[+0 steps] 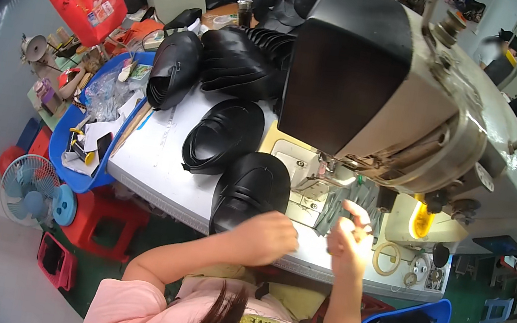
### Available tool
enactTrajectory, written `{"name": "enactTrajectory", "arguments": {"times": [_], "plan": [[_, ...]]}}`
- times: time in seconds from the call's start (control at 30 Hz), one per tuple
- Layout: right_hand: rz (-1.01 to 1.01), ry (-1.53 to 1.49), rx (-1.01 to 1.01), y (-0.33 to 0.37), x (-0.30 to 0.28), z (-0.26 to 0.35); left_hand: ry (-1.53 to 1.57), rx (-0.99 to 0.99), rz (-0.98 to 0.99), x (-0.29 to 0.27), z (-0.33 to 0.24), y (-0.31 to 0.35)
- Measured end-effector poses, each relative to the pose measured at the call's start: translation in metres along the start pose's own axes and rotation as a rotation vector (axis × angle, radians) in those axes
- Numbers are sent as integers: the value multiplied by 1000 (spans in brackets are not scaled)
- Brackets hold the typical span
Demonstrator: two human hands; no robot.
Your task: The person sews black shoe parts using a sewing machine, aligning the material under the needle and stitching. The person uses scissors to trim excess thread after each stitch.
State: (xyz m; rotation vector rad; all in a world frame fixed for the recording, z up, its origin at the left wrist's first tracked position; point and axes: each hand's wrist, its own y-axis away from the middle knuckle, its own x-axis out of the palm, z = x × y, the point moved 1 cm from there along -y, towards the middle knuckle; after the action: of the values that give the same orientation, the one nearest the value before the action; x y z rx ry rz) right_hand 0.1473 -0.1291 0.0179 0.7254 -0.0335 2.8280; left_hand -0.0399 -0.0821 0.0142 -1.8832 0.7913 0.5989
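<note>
My left hand (pixel 266 237) is closed, its fingers curled, beside the near edge of a black leather shoe upper (pixel 253 187) on the sewing table. Whatever its fingers may hold is hidden. My right hand (pixel 350 237) is raised at the table's front, below the sewing machine (pixel 378 79), with its fingers bent and drawn together; nothing can be made out in them. Just beyond it lies a bunch of thin grey strips (pixel 359 203). The machine's needle area (pixel 331 169) is above and to the left of the right hand. Another black shoe upper (pixel 225 135) lies farther left.
Stacked black uppers (pixel 240 62) fill the back of the white table (pixel 158 160). At left stands a blue tray (pixel 64 162) with papers and plastic. A tape ring (pixel 385 259) and a bobbin (pixel 419 264) lie at right. Below are a red stool (pixel 96 217) and a fan (pixel 33 195).
</note>
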Motion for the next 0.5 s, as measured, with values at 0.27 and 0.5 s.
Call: {"name": "enactTrajectory", "arguments": {"times": [0.27, 0.5], "plan": [[-413, 986, -499, 3, -51, -8, -135, -404, 69, -57, 37, 43], [-12, 499, 214, 7, -6, -103, -174, -253, -38, -20, 49, 42]]}}
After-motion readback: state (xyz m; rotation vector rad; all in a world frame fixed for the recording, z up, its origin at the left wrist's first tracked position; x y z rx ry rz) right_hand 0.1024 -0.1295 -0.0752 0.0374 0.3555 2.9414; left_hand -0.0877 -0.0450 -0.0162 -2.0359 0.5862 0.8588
